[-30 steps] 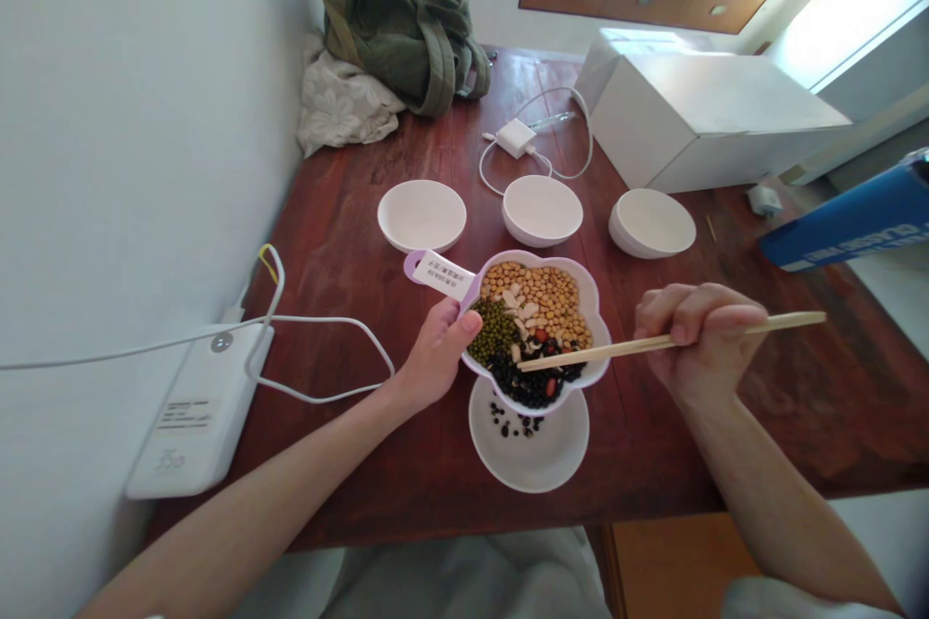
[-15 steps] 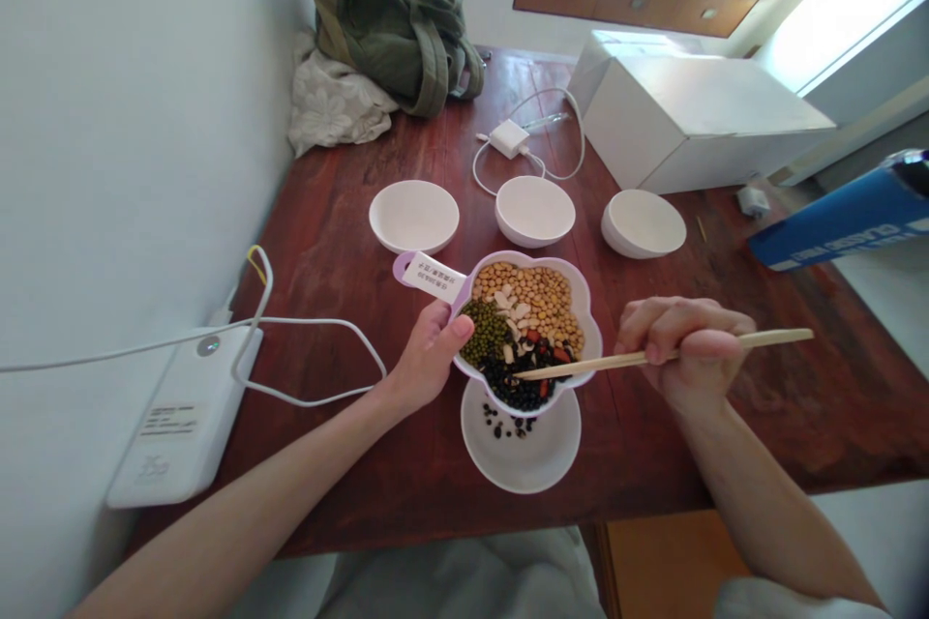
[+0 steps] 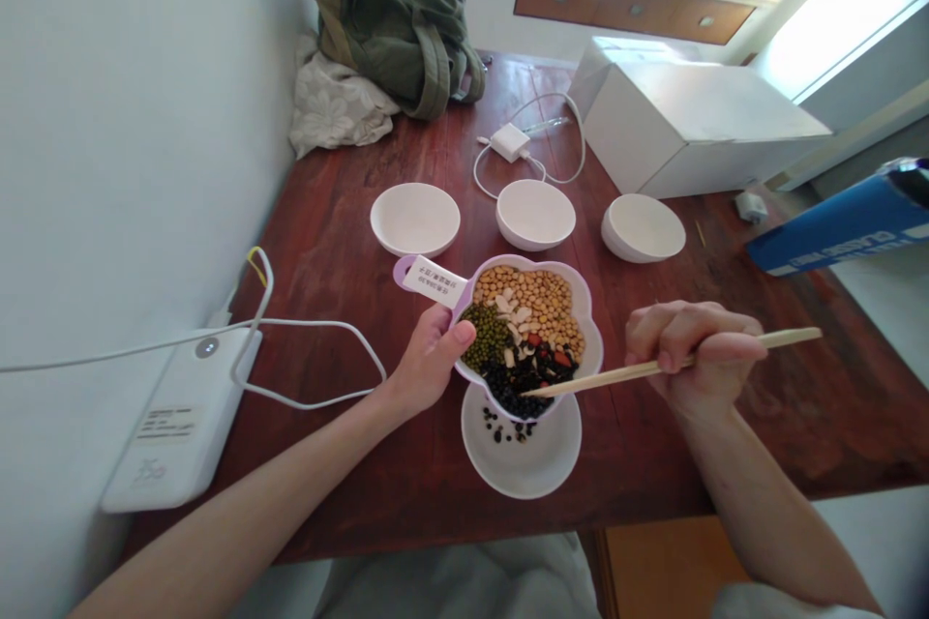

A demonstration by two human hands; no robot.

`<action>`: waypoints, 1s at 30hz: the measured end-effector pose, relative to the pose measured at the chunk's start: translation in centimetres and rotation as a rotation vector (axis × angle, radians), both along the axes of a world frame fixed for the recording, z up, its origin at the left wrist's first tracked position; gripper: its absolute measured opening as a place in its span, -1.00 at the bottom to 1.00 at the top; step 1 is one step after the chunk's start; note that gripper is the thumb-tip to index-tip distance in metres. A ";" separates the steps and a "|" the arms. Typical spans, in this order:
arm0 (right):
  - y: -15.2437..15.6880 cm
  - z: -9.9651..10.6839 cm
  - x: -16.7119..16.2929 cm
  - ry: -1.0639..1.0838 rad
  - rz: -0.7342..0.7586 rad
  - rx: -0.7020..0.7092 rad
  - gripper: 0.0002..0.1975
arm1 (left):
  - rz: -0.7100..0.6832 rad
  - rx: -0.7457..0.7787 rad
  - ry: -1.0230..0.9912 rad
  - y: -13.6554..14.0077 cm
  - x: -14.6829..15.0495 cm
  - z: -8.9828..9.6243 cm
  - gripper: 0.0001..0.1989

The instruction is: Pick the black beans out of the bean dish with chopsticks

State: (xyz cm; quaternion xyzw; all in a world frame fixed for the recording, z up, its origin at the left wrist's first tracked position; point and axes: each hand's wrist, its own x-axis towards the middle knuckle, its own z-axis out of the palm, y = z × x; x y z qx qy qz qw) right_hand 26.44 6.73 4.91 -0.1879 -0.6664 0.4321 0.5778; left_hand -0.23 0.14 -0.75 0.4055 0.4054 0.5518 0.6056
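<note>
Dark red wooden table (image 3: pixel 348 242) shoved against a white wall (image 3: pixel 131 116). Left hand (image 3: pixel 428 358) grips the flower-shaped bean bowl (image 3: pixel 589 309) over a white dish (image 3: pixel 523 464); right hand (image 3: pixel 693 353) pinches chopsticks (image 3: pixel 784 340), tips in the black beans (image 3: pixel 519 382).

My left hand (image 3: pixel 430 358) and right hand (image 3: pixel 693 353) are bare, no rings or gloves, forearms uncovered. Pale grey cloth (image 3: pixel 464 585) covers my lap, with a light sleeve edge (image 3: pixel 791 600) at my right elbow.

A red-brown wooden table (image 3: pixel 348 242) is standing against a white wall (image 3: pixel 131 97); bright daylight is coming through the window (image 3: pixel 834 29) behind.
</note>
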 end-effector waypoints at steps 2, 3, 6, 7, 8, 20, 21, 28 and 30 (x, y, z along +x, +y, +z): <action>0.0 0.1 0.0 0.001 0.001 -0.005 -0.30 | 0.000 0.000 0.013 0.0 0.0 0.0 -0.11; 0.0 0.2 -0.1 0.002 0.000 -0.007 -0.30 | 0.000 0.000 0.020 -0.1 0.0 0.0 -0.10; 0.1 0.4 0.1 0.008 0.002 -0.009 -0.30 | 0.012 0.009 0.026 -0.1 0.0 -0.1 -0.10; 0.1 0.5 0.1 0.013 0.001 -0.009 -0.30 | 0.018 0.015 0.025 -0.1 0.0 -0.1 -0.11; 0.2 0.6 0.2 0.014 -0.003 -0.011 -0.30 | 0.022 0.020 0.023 -0.1 -0.1 -0.2 -0.11; 0.2 0.7 1.2 -0.030 -0.120 0.027 -0.34 | 0.006 0.049 -0.008 0.2 0.0 -0.3 -0.16; 0.2 0.7 1.1 -0.031 -0.123 0.030 -0.34 | 0.005 0.046 -0.006 0.2 0.0 -0.3 -0.16; 0.7 0.1 0.7 -0.048 -0.013 0.038 -0.37 | 0.010 0.045 0.023 0.1 -0.1 -0.1 -0.13; 0.9 -0.1 0.6 -0.050 0.019 0.015 -0.37 | 0.019 0.040 0.037 0.1 -0.1 0.0 -0.12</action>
